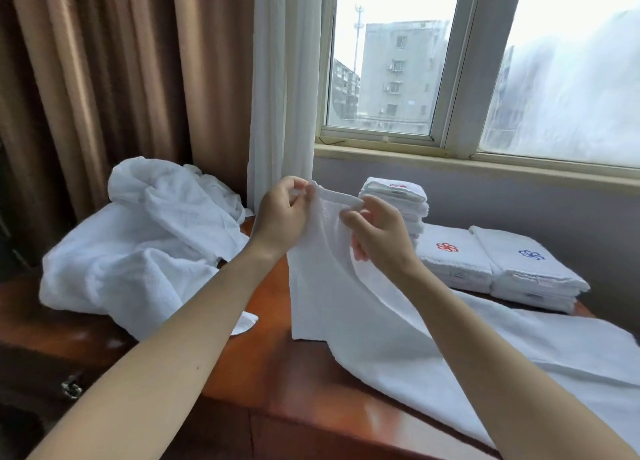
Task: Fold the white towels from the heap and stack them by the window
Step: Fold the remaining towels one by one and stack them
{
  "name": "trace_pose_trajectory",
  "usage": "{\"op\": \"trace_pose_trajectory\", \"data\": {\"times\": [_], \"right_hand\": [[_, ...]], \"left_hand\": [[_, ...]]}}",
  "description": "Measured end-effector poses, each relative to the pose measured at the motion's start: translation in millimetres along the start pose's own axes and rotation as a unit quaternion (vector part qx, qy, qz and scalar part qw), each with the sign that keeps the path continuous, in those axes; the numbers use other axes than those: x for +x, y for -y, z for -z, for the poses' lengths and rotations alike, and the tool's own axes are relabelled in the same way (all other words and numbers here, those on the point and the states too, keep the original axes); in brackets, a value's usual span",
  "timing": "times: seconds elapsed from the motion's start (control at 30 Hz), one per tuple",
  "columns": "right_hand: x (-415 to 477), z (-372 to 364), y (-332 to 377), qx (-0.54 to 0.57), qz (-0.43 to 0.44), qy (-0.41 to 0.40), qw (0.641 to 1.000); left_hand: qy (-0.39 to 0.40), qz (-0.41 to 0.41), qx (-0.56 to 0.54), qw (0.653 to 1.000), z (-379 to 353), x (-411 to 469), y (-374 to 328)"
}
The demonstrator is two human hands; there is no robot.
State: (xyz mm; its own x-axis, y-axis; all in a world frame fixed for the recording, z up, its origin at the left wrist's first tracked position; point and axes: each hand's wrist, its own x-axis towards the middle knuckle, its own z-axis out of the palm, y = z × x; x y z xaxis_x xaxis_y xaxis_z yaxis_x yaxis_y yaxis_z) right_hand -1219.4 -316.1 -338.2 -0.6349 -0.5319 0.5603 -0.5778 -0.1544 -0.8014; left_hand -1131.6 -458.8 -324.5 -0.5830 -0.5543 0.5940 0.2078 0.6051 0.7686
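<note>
A glossy wooden table (270,373) is backed by brown curtains (104,79) and a white sheer (284,79); daylight (pale, hazy) is admitted through the window (398,61).

White towel (346,304); red emblem (446,247), blue emblem (531,254); brown curtain (104,79); reddish-brown table (270,321).

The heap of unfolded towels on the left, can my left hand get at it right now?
Likely yes, once freed. The heap lies just left of the left hand with nothing between them, but that hand and the right hand are both pinching the top edge of a raised towel.
</note>
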Motion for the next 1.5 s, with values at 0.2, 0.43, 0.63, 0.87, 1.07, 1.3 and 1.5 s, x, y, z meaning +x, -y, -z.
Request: {"op": "trace_pose_trajectory", "data": {"times": [0.2,0.43,0.63,0.87,1.07,1.3,1.5], "right_hand": [[0.0,-7.1,-2.0,0.082,-0.093,0.165,0.978],[-8.5,-12.9,-25.6,-0.04,-0.123,0.17,0.977],[-4.6,-23.2,-16.2,-0.027,-0.145,0.17,0.974],[4.7,-14.8,-16.4,0.069,-0.11,-0.053,0.99],[5.0,-13.5,-19.5,0.015,-0.014,-0.064,0.998],[5.6,-43.3,-44.7,-0.037,-0.048,0.005,0.998],[-8.6,-65.1,-86.5,-0.144,-0.113,0.2,0.963]], "left_hand": [[0.046,0.065,0.0,0.997,2.4,6.9,4.7],[0.063,0.057,0.049,0.995,8.6,-10.8,46.0],[0.094,0.027,0.034,0.995,5.8,-16.7,40.3],[0.268,0.131,0.014,0.954,0.1,-32.7,47.4],[0.239,0.142,0.01,0.96,1.8,-25.0,48.1],[0.201,0.252,0.021,0.946,22.6,-24.3,64.1],[0.155,0.242,0.232,0.929,18.9,-50.6,112.2]]}}
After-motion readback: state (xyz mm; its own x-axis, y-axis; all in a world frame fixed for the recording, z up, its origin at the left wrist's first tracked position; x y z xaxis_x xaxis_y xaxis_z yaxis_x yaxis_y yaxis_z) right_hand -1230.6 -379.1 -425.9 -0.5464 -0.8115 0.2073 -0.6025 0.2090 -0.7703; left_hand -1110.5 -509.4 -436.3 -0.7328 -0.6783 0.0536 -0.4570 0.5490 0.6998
